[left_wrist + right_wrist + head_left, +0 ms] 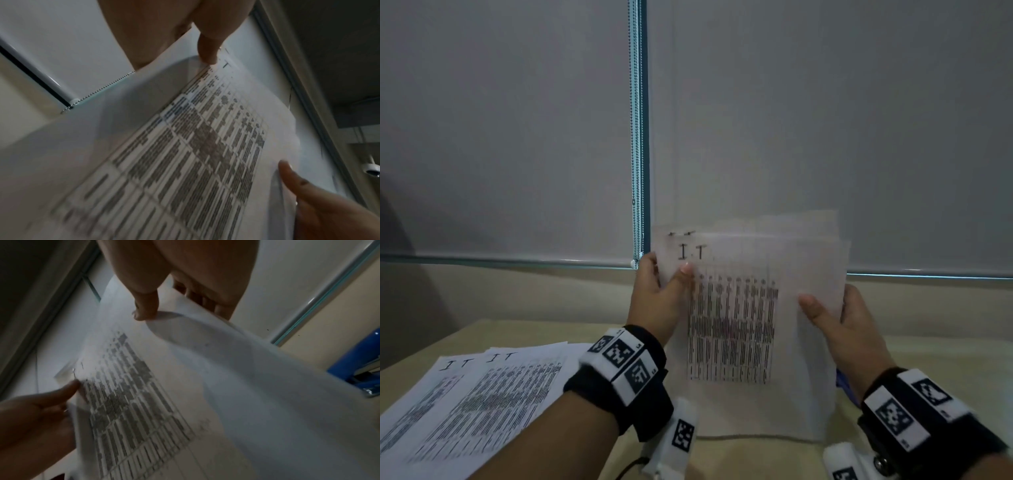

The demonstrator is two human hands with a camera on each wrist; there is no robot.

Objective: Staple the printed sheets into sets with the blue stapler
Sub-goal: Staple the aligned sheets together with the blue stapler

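Observation:
I hold a stack of printed sheets (743, 322) upright, its bottom edge standing on the table. The front page bears a dense table and "I.T" at its top. My left hand (659, 294) grips the stack's upper left edge, thumb on the front, also seen as the left hand (205, 40). My right hand (839, 315) pinches the right edge, thumb on the front and fingers behind, shown closer as the right hand (164, 288). The blue stapler (357, 356) lies on the table at the right, mostly hidden behind the sheets; a sliver of the stapler (844, 383) shows by my right wrist.
More printed sheets (469, 397) marked "IT" lie fanned on the beige table (756, 455) at the left. A window with grey roller blinds and a bead chain (635, 144) stands behind the table.

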